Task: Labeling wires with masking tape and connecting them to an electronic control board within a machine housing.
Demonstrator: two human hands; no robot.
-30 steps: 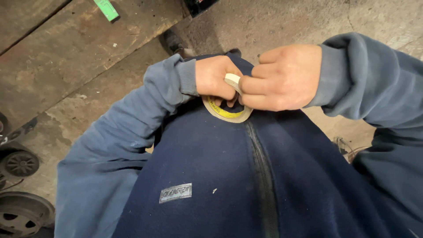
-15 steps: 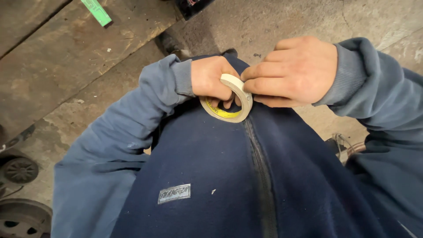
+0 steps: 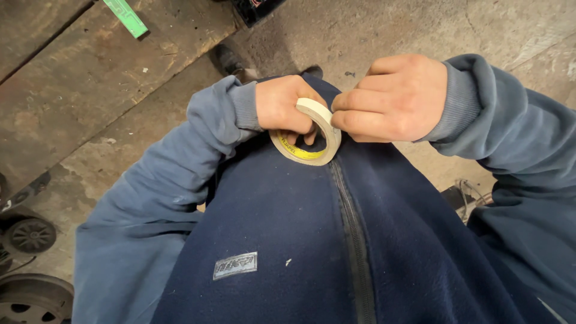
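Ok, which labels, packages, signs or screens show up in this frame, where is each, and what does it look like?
Small patch label: sewn low on the navy jacket, rectangular, grey.
Printed core of the tape roll: between left hand and right hand, a yellow ring with dark print.
No signs or screens.

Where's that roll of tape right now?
In the head view the roll of tape sits centre frame, held between the left hand and right hand, just above the dark jacket's zipper.
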